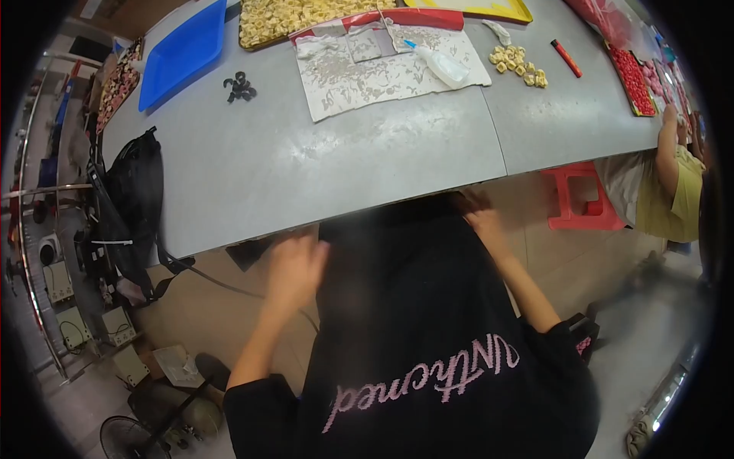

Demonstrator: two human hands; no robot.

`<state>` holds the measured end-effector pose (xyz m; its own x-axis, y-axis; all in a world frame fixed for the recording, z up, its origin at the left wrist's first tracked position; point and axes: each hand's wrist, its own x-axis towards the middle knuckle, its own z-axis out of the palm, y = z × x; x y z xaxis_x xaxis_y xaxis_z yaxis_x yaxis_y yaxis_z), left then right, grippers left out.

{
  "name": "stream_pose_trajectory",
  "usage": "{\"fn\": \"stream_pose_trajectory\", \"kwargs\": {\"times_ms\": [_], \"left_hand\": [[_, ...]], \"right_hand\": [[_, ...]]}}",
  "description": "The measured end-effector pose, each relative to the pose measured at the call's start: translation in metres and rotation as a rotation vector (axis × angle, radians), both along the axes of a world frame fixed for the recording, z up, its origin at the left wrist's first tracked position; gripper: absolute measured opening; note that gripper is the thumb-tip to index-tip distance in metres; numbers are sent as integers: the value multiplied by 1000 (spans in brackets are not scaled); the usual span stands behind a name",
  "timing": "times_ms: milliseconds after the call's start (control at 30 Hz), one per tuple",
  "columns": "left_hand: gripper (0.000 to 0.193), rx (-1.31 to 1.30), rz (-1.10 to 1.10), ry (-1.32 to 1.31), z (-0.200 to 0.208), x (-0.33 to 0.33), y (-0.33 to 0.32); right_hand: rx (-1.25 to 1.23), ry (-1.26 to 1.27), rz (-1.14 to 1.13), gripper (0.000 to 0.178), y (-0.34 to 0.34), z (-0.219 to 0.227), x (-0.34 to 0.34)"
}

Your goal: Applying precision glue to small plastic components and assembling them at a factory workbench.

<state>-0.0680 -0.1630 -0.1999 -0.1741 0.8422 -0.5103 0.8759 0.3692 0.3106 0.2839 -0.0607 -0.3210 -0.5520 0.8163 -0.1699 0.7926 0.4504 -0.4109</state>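
Note:
My left hand (297, 264) is just below the front edge of the grey table (321, 168), beside the black shirt I wear. It is smeared by motion, and I cannot make out anything in it. On the other side of the shirt, my right hand (480, 214) is also close under the table edge. Its fingers are blurred and partly hidden, so their grip does not show. Farther back on the table lies a white sheet (336, 88) with grey smears. A clear squeeze bottle with a blue tip (447, 69) rests on it.
A blue tray (183, 57), small black pieces (240, 87), yellow pieces (516, 63) and a red marker-like stick (566, 58) are on the table. A black bag (134, 183) hangs at the left corner. To the right are a pink stool (585, 200) and another person's arm (667, 157).

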Motion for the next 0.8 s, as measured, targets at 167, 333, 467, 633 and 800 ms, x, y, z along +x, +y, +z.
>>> {"fn": "stream_pose_trajectory", "kwargs": {"times_ms": [167,333,467,633,800], "left_hand": [[52,424,-297,-251,2,29,-20],[20,483,-370,-179,-14,22,-23],[16,498,-423,-218,-2,16,-18],[15,204,-219,-534,19,-9,-31],[19,-100,-153,-601,30,-14,-38]], "right_hand": [[-317,709,-422,26,14,-2,19],[-275,752,-436,20,18,10,28],[-356,644,-331,15,-4,31,3],[-186,547,-119,15,-16,58,-17],[-250,562,-115,20,-11,61,-18]]}}
